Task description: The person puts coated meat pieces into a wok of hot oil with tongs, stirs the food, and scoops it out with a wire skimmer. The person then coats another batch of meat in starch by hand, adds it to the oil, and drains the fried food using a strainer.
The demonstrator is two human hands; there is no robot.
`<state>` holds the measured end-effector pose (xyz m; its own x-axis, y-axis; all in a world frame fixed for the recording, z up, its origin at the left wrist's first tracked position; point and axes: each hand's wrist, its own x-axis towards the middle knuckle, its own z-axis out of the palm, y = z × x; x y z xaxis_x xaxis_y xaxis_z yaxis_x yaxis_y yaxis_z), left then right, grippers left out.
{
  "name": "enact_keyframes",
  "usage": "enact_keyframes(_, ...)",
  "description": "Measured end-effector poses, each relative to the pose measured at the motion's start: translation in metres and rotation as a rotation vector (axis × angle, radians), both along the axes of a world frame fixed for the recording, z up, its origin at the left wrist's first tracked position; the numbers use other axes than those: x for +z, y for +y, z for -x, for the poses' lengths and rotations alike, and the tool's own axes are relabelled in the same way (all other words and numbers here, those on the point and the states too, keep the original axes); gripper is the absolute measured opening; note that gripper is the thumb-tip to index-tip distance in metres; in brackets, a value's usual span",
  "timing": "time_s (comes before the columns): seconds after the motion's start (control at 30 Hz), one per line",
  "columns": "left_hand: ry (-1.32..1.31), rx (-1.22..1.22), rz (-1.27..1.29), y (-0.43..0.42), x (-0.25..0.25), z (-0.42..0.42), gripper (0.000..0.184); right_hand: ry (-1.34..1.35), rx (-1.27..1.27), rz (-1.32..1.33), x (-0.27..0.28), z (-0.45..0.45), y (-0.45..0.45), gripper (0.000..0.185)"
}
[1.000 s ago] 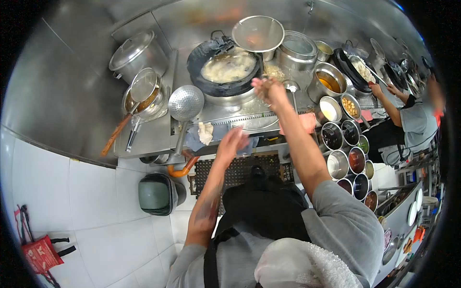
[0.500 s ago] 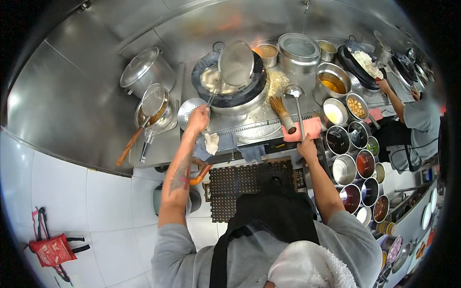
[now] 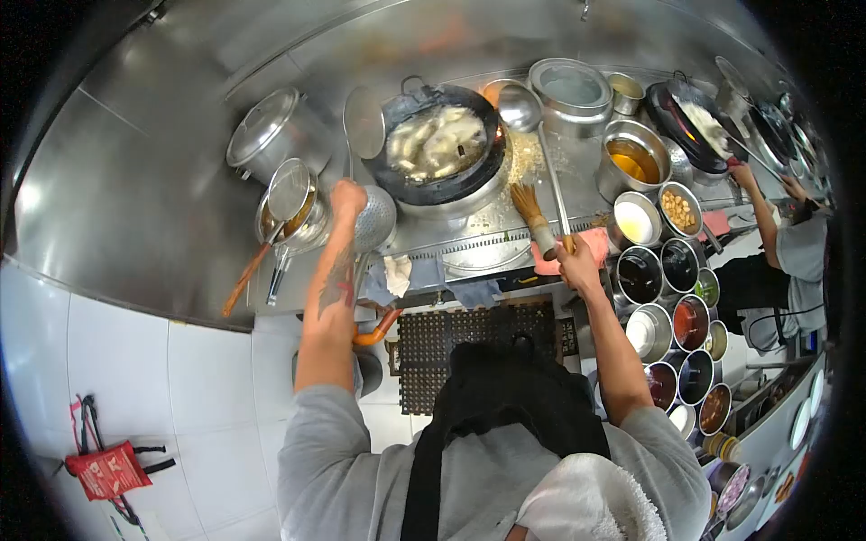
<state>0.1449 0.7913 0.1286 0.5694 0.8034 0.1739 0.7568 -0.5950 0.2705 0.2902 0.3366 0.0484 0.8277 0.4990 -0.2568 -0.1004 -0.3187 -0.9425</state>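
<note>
My left hand (image 3: 348, 197) is closed around the handle of a fine mesh strainer (image 3: 364, 123), held up beside the left rim of a black wok (image 3: 494, 167). Several pale, long pieces of food (image 3: 437, 144) lie in bubbling oil in the wok. In my right hand (image 3: 577, 263) is the grip of a long steel ladle (image 3: 520, 108); its bowl hangs just right of the wok's far rim. A perforated scoop (image 3: 374, 219) rests under my left hand's side of the counter. Near my right hand lie a bamboo brush (image 3: 532, 216) and a folded pink cloth (image 3: 591, 248).
Pots of sauces and seasonings (image 3: 691, 325) crowd the right side. A lidded pot (image 3: 271, 131) and another strainer (image 3: 289, 187) stand left. Flame shows at the wok's right edge. At far right, a co-worker's hand (image 3: 742, 176) is at a second wok (image 3: 690, 126).
My left hand has swung the strainer left, from over the wok to beside it. My right hand has raised the ladle forward and left, off the counter area. The food in the wok is now uncovered.
</note>
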Motion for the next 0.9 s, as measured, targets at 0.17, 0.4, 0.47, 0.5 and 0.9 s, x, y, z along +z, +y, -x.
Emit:
enact_keyframes(0.17, 0.366, -0.391, 0.12, 0.05, -0.067, -0.036, 0.021, 0.12, 0.011, -0.073, 0.026, 0.016, 0.018, 0.027)
enact_keyframes(0.4, -0.244, -0.247, 0.581, 0.047, -0.068, -0.029, 0.023, 0.089, 0.023, -0.096, 0.057, 0.013, 0.047, 0.013)
enact_keyframes(0.47, -0.165, -0.379, 0.065, 0.047, -0.037, -0.017, 0.027, 0.09, -0.004, -0.161, 0.063, 0.01, 0.054, 0.013)
enact_keyframes(0.5, -0.163, -0.38, 0.07, 0.046, -0.021, -0.007, 0.027, 0.085, -0.027, -0.231, 0.067, 0.008, 0.058, 0.013)
enact_keyframes(0.9, 0.192, -0.263, -0.017, 0.083, 0.035, 0.045, 0.026, -0.581, 0.019, 0.506, 0.094, -0.062, 0.159, 0.029)
